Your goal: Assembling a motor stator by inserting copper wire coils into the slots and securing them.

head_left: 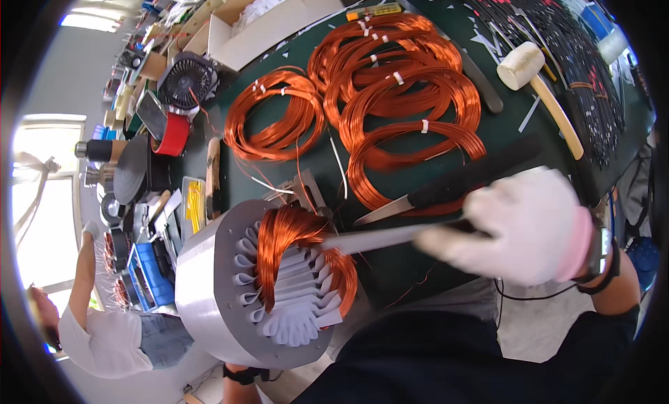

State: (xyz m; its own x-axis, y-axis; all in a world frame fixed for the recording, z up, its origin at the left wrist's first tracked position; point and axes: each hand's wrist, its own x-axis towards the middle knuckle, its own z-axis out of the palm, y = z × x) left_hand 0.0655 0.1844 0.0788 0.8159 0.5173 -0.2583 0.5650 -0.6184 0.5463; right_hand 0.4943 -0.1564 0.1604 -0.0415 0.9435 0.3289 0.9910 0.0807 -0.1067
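Matt grey metal stator housing [209,292]; glossy copper wire coils [397,90]; white paper slot liners [293,320]; white cloth glove [529,226]; smooth wooden mallet handle [557,118].

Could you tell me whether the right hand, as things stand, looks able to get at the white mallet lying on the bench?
Probably not at once: the right hand is gripping a flat tool pressed toward the copper winding. The white mallet lies uncovered farther up the bench.

Right hand [529,226] and flat tool [380,239] were motion-blurred; the left hand lay hidden beneath the stator [230,292]. Clutter at the table's [516,129] far-left edge was too small to identify.
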